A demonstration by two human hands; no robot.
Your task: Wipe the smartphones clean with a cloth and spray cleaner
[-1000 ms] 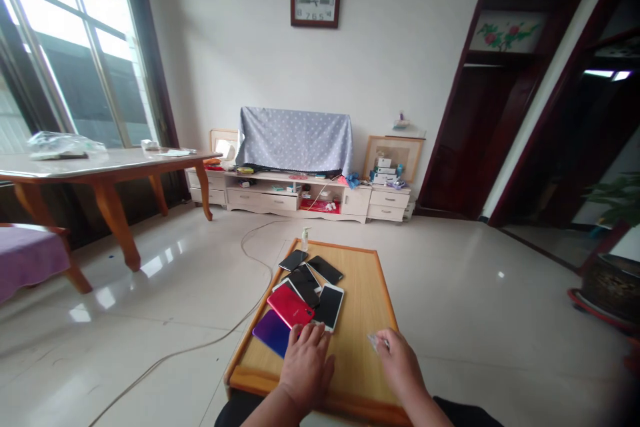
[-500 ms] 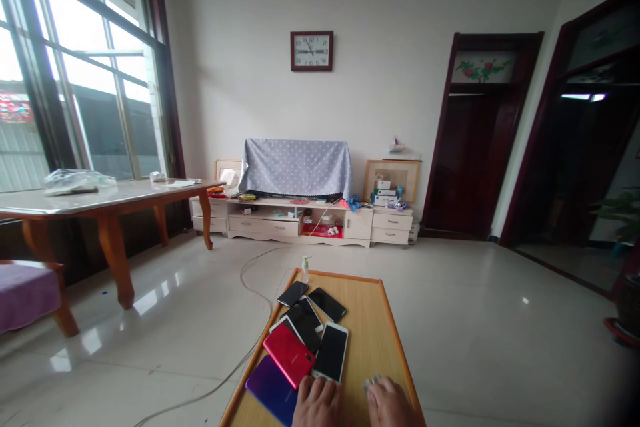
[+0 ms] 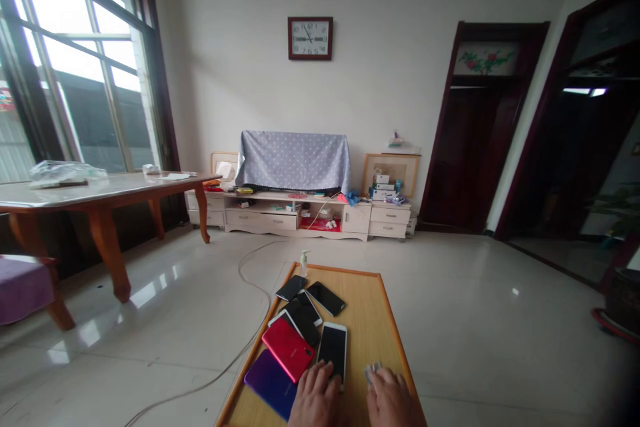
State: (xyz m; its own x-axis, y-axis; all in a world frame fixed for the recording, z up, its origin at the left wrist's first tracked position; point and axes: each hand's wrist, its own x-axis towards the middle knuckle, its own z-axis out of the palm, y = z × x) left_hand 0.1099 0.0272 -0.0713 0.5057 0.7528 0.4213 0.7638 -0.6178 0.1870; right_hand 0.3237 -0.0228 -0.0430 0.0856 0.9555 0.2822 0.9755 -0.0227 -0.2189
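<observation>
My left hand lies with its fingers stretched out and a little apart, the tips on the lower left part of a white-framed smartphone that is face up with a dark screen. To the right, my right hand rests low over the wooden table, closed on a small crumpled greyish-white wad, perhaps tissue or cloth. Left of the white phone, a red smartphone lies back up, partly over a purple-blue smartphone. Above them are several dark-screened phones, among them a black smartphone.
A clear pump bottle stands at the table's far left corner. A cable runs across the tiled floor on the left. Beyond are a long low cabinet, a covered screen and a larger dining table.
My left hand has shifted slightly up along the white phone's left side. My right hand, with the wad, sits slightly higher in view. The camera view has tilted slightly down.
</observation>
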